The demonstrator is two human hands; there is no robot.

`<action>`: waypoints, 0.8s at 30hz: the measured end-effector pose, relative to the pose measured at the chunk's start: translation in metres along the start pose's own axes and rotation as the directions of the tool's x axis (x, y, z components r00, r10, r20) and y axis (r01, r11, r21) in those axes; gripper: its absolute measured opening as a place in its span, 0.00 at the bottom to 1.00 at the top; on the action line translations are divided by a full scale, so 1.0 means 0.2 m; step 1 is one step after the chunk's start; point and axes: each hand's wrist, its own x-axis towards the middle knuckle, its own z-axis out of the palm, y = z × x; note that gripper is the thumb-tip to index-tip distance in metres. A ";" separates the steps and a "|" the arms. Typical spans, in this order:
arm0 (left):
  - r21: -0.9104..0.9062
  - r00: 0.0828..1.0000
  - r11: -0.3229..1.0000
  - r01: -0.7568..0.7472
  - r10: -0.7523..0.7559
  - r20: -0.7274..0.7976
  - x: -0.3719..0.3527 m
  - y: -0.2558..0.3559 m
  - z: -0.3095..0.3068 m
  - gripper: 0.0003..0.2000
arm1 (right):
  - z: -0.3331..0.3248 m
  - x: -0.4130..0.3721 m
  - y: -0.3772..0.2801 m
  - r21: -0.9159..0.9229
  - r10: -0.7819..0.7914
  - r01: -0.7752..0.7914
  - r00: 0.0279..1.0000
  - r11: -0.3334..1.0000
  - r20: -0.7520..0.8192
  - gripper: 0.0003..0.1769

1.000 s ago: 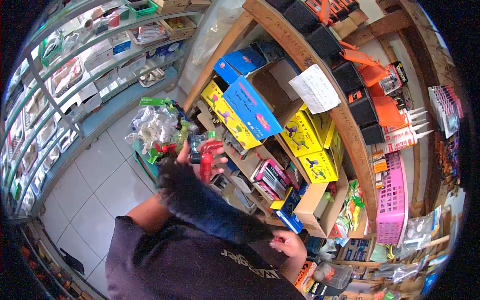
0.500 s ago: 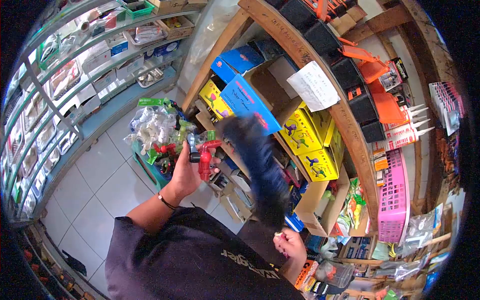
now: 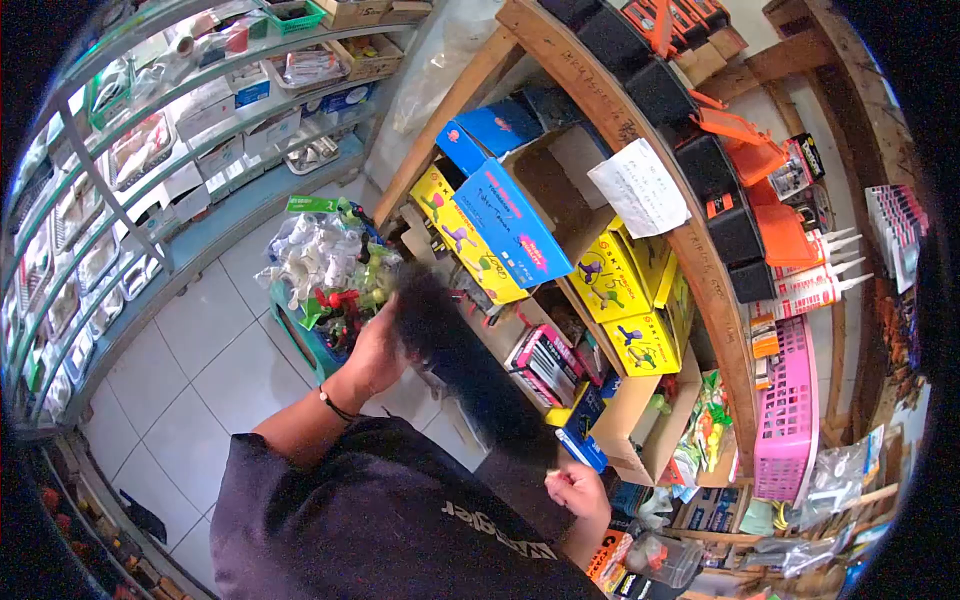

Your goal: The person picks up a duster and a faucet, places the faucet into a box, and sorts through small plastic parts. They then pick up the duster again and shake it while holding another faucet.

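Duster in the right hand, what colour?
The duster is very dark, near-black with a navy tint; best seen in the head view.

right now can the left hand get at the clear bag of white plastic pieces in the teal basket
Likely yes: the left hand is near the bag, which the dark fluffy duster leaves uncovered, though it hides most of the fingers, perhaps full.
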 end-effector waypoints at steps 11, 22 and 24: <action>-0.307 0.986 0.943 0.132 -0.093 0.138 -0.04 0.07 0.02 0.14 | 0.02 -0.02 -0.07 0.192 0.013 -0.005 0.999 0.981 -0.041 0.10; -0.285 0.985 0.945 0.158 -0.130 0.117 -0.03 0.02 0.06 0.30 | 0.08 0.00 -0.05 0.073 0.044 -0.044 0.999 0.996 0.009 0.09; -0.364 0.971 0.918 0.157 -0.076 0.228 0.02 -0.07 -0.08 0.29 | 0.07 -0.01 -0.05 -0.076 0.034 -0.029 0.998 0.997 0.060 0.10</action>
